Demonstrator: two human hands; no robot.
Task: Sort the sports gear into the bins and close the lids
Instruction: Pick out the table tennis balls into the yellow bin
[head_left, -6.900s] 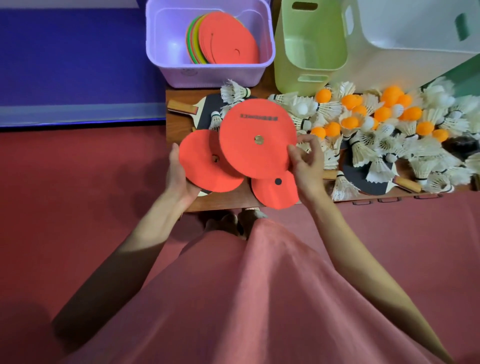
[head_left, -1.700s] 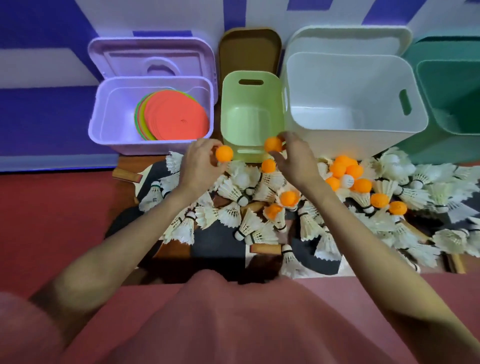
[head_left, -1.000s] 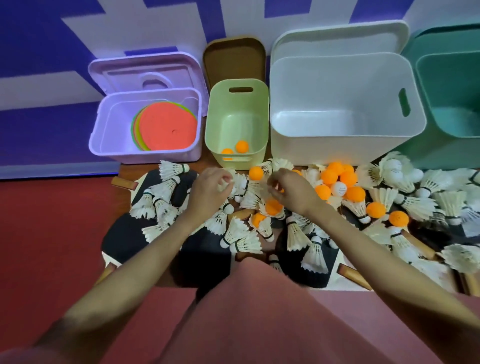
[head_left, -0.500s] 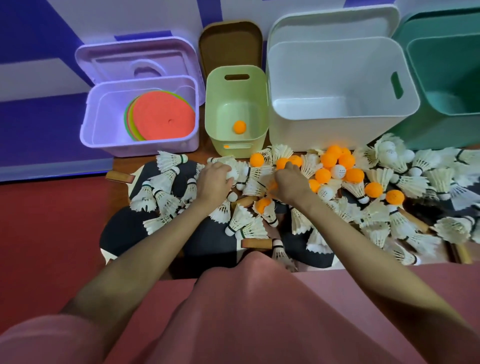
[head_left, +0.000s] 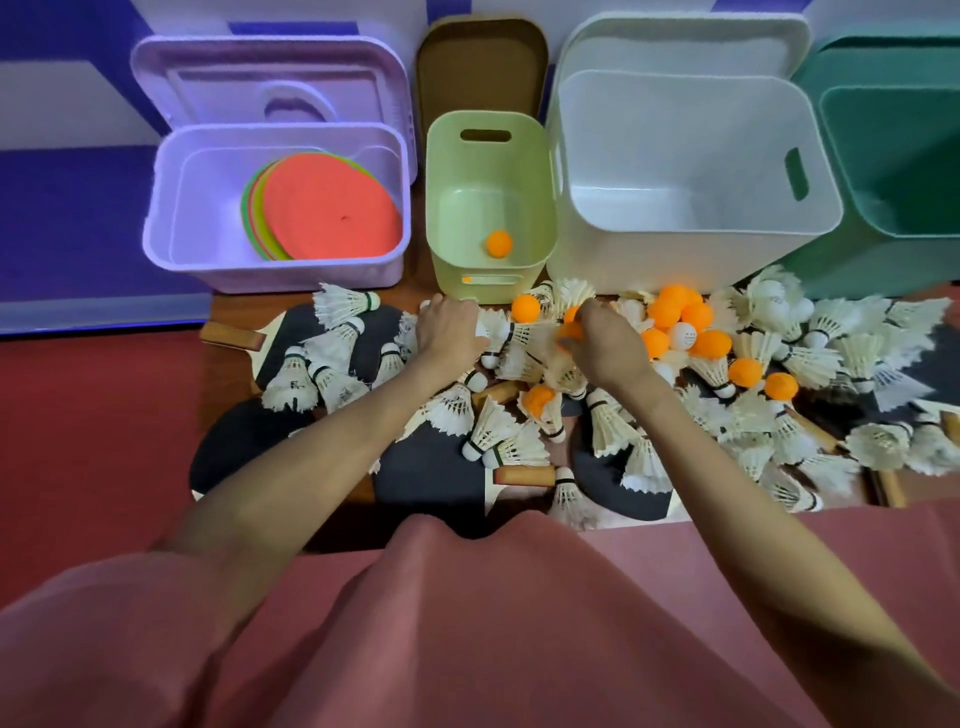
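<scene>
Progress: early. Discs (head_left: 327, 205) lie in the far-left purple bin (head_left: 182, 260); one orange ball (head_left: 499, 243) lies in the green bin (head_left: 540, 156). White bin (head_left: 597, 249) and teal bin (head_left: 831, 270): nothing visible inside. Shuttlecocks (head_left: 488, 431), paddles (head_left: 426, 473) and balls (head_left: 675, 317) remain on the counter (head_left: 228, 312). Right hand (head_left: 602, 343) grips orange balls; left hand (head_left: 449, 330) is curled, contents not visible. All lids are off.

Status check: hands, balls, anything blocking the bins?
Left hand curled in the shuttlecocks, grip unclear. Right hand grips orange balls. One orange ball visible in the light green bin. All lids off.
</scene>
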